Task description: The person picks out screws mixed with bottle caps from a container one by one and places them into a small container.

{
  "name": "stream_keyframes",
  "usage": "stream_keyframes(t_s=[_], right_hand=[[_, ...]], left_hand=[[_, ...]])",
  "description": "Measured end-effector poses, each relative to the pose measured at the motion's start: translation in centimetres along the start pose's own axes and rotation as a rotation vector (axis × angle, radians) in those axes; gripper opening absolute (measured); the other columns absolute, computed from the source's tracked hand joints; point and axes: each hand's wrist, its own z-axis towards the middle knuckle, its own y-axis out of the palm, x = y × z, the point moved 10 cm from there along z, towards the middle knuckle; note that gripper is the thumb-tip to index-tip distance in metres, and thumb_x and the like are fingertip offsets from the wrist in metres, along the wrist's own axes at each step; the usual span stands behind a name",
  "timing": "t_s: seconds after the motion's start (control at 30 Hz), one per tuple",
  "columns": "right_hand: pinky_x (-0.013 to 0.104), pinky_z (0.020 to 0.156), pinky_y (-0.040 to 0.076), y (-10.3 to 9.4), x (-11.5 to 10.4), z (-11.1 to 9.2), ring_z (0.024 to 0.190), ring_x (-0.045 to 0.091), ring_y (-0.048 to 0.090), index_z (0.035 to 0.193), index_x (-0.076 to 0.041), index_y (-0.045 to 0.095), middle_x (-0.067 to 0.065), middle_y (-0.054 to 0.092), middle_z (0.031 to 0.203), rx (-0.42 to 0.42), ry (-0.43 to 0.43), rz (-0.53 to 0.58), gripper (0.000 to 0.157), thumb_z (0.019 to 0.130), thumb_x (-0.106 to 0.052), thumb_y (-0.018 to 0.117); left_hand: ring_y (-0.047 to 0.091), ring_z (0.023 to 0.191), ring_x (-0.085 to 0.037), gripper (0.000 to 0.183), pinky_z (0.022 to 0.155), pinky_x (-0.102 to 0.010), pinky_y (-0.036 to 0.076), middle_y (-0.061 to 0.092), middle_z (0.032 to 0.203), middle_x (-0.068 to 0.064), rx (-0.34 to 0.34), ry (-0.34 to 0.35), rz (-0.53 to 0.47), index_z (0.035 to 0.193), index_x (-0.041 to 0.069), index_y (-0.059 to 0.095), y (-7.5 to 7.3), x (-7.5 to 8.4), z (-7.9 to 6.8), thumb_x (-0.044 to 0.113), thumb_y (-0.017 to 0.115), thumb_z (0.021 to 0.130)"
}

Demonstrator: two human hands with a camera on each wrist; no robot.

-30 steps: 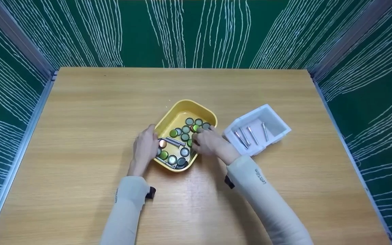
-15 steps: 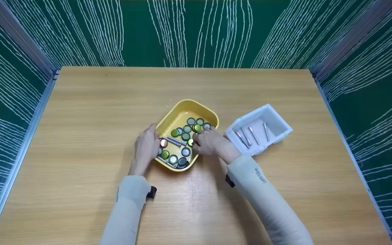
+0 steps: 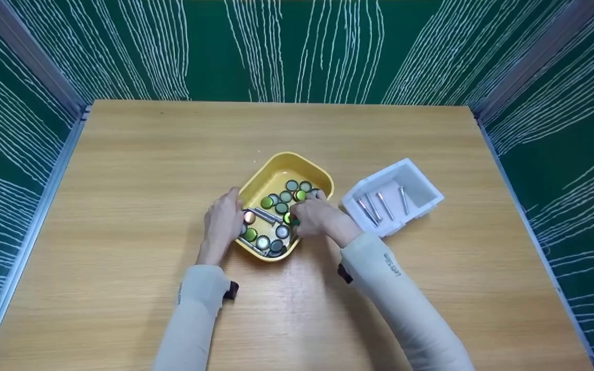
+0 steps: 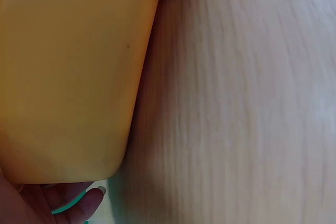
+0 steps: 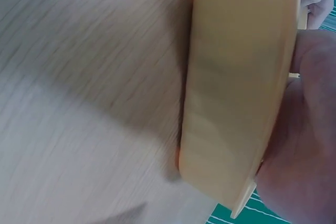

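In the head view, a yellow plastic tray (image 3: 297,159) stands at an angle, holding several bottle caps (image 3: 267,202) and long silver screws (image 3: 265,215). My left hand (image 3: 222,219) grips the tray's left rim. The left wrist view shows that hand's fingers (image 4: 79,208) bent at the end of the tray's outer wall. My right hand (image 3: 320,216) reaches over the right rim, fingertips down among the caps. A dark green cap lies right at those fingertips; I cannot tell whether they pinch anything. In the right wrist view the right hand (image 5: 310,140) overhangs the tray wall.
A white plastic box (image 3: 426,198) stands just right of the tray, close to the right wrist. Several silver screws (image 3: 383,204) lie inside it. The wooden table (image 3: 121,180) ends at green walls with white streaks.
The right hand's fingers have shifted slightly among the caps, and a dark green cap now shows by the fingertips. The left hand keeps its hold on the rim.
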Motion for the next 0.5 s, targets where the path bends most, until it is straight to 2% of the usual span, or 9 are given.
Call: stream_keyframes(t_s=[0.1,0.27,0.33,0.5], right_hand=[[0.048,0.102,0.033,-0.4,-0.3,-0.3,0.113,0.034,0.053,0.099,-0.010,0.068,0.010,0.071,0.110,0.007,0.016,-0.019,0.020,0.083,-0.021,0.066],[0.049,0.098,0.035,-1.3,-1.6,-1.1,0.106,0.037,0.055,0.081,-0.007,0.067,0.015,0.071,0.101,0.016,-0.019,-0.050,0.003,0.079,-0.009,0.067],[0.048,0.097,0.035,-1.7,-1.8,-1.4,0.105,0.037,0.057,0.083,-0.006,0.067,0.014,0.072,0.099,0.021,-0.027,-0.036,0.003,0.080,-0.008,0.068],[0.045,0.098,0.042,-2.7,-1.8,-2.0,0.100,0.034,0.063,0.101,-0.005,0.068,0.011,0.073,0.097,0.070,-0.078,0.051,0.019,0.088,-0.019,0.070]], left_hand=[[0.066,0.101,-0.042,0.037,0.084,-0.054,0.055,0.068,0.115,-0.021,0.007,0.000,0.000,0.138,0.010,0.052,0.0,0.1,0.0,0.019,0.047,0.102],[0.067,0.097,-0.039,0.038,0.083,-0.052,0.056,0.068,0.115,-0.021,-0.009,0.002,-0.010,0.139,0.009,0.050,0.2,0.2,0.0,0.020,0.046,0.103],[0.067,0.097,-0.039,0.038,0.083,-0.052,0.056,0.068,0.115,-0.021,-0.014,0.002,-0.010,0.139,0.009,0.050,0.3,0.2,0.0,0.020,0.046,0.103],[0.067,0.099,-0.041,0.035,0.083,-0.054,0.055,0.069,0.110,-0.020,0.007,0.005,0.006,0.136,0.009,0.053,0.0,0.1,0.0,0.017,0.046,0.102]])
